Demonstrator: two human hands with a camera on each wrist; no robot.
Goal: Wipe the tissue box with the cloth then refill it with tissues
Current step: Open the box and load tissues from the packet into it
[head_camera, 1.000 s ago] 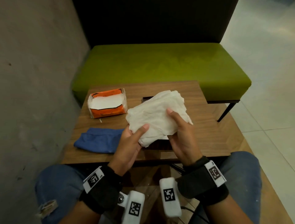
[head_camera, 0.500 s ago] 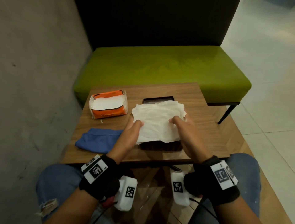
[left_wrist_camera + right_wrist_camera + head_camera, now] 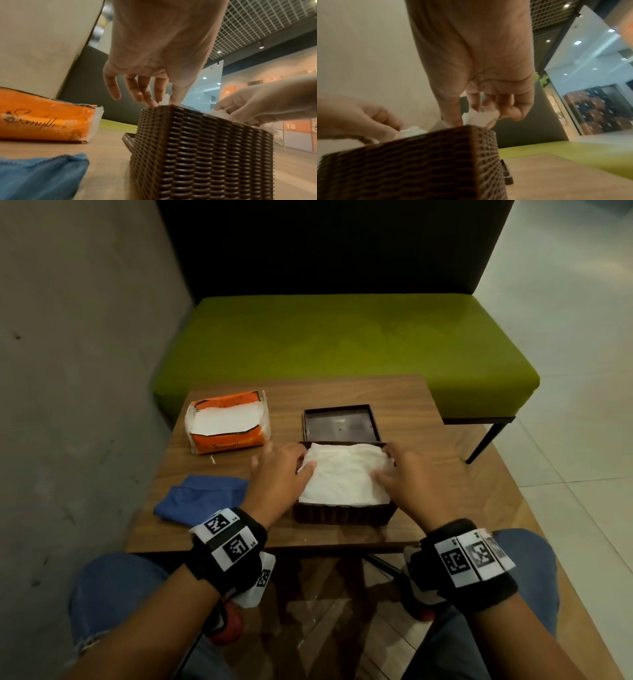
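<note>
The woven dark-brown tissue box (image 3: 343, 513) sits nearest, at the counter's (image 3: 445, 474) 6 o'clock edge, so both hands can tuck in the soft, crumpled tissues (image 3: 344, 477) already filling it. The left hand (image 3: 277, 474) presses with spread, relaxed fingers (image 3: 113, 89); the right hand (image 3: 416, 479) pinches a tissue edge at the rim (the refill looks nearly seated). At 9 o'clock lies the limp blue cloth (image 3: 198, 499); at 12, the smooth lid (image 3: 340, 422); at 10, a glossy orange tissue pack (image 3: 227, 421).

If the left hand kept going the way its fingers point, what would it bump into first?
Probably the lid. The left hand points away from the person along the tissue box's left edge, fingertips on the tissues; depth is hard to judge.
</note>
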